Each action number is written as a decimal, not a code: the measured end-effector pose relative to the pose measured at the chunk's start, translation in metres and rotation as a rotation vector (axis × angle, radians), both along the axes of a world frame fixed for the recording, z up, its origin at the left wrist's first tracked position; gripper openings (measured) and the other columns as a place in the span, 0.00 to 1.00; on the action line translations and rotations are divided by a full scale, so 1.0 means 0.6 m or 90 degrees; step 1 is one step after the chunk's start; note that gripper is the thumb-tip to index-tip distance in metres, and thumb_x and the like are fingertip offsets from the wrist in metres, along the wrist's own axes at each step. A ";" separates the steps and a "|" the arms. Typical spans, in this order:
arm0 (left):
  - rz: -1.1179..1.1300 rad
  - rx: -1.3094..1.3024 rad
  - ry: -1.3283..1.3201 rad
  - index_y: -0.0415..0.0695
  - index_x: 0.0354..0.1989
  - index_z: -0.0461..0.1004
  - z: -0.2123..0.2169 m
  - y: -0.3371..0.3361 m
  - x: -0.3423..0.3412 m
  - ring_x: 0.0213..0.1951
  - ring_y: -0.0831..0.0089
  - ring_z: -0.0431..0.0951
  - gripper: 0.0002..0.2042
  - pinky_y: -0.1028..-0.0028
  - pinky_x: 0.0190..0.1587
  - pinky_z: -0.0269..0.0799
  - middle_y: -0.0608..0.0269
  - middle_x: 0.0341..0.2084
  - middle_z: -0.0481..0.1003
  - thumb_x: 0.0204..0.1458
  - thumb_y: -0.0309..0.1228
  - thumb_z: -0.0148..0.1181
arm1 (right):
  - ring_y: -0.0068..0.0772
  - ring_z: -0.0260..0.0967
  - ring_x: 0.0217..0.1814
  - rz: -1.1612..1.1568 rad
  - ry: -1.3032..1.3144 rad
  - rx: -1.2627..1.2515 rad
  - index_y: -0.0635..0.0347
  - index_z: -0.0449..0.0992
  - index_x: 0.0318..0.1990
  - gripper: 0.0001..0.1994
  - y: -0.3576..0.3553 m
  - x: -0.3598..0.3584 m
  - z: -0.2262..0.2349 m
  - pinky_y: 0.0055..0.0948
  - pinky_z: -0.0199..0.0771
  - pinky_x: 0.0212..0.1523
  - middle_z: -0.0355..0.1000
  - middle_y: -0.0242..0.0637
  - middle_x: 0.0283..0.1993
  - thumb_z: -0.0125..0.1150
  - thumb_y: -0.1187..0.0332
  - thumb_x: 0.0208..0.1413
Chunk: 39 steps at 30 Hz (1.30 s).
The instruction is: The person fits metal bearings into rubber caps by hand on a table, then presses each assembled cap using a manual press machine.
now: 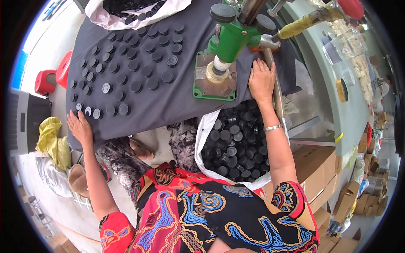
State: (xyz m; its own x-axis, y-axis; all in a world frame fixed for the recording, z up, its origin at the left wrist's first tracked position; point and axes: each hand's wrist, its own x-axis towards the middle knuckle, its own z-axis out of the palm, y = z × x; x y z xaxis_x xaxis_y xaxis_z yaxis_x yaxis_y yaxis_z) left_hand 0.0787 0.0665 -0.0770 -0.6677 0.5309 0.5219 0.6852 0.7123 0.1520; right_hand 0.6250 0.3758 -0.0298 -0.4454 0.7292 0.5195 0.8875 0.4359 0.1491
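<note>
My left hand (79, 127) lies flat on the near left edge of the dark grey cloth (168, 101), just below a row of small black round caps (122, 63) laid out in lines. My right hand (261, 80) rests palm down on the cloth beside the green hand press (230, 40), to the right of its base plate (211, 86). A silver bracelet is on the right wrist. Neither hand visibly holds anything. Below the right hand, a white bag (206, 126) is full of black caps (236, 143).
Another white bag of caps (105, 17) sits at the far edge. Red stools (52, 76) and a yellow cloth (52, 139) are on the left. A curved pale green bench (333, 101) with a tape roll (342, 89) and clear containers runs on the right. Cardboard boxes (316, 168) stand lower right.
</note>
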 end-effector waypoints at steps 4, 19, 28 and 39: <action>-0.009 0.009 -0.025 0.39 0.62 0.60 -0.011 -0.016 -0.029 0.65 0.49 0.56 0.28 0.58 0.67 0.47 0.40 0.61 0.60 0.62 0.49 0.39 | 0.38 0.68 0.57 0.013 0.047 0.026 0.64 0.75 0.44 0.14 0.006 -0.008 -0.002 0.46 0.48 0.68 0.74 0.43 0.51 0.49 0.67 0.56; -0.644 -0.043 -0.449 0.39 0.33 0.78 0.104 0.090 0.503 0.28 0.54 0.79 0.13 0.62 0.32 0.73 0.47 0.23 0.76 0.49 0.38 0.62 | 0.41 0.68 0.56 0.017 0.000 0.016 0.63 0.73 0.44 0.13 -0.011 0.012 -0.027 0.46 0.54 0.65 0.73 0.45 0.52 0.47 0.68 0.57; -0.722 -0.062 -0.508 0.36 0.24 0.76 -0.008 0.162 0.529 0.29 0.46 0.77 0.11 0.55 0.35 0.71 0.42 0.22 0.75 0.45 0.33 0.57 | 0.45 0.66 0.58 0.047 0.122 -0.160 0.65 0.73 0.48 0.14 -0.143 0.022 0.003 0.48 0.57 0.63 0.72 0.47 0.52 0.51 0.70 0.56; -0.647 0.044 -0.565 0.36 0.24 0.73 0.004 0.138 0.529 0.25 0.51 0.77 0.10 0.58 0.30 0.71 0.44 0.19 0.73 0.45 0.31 0.60 | 0.45 0.63 0.59 0.198 0.140 -0.253 0.61 0.76 0.40 0.11 -0.346 -0.061 -0.036 0.50 0.55 0.62 0.69 0.44 0.54 0.59 0.67 0.51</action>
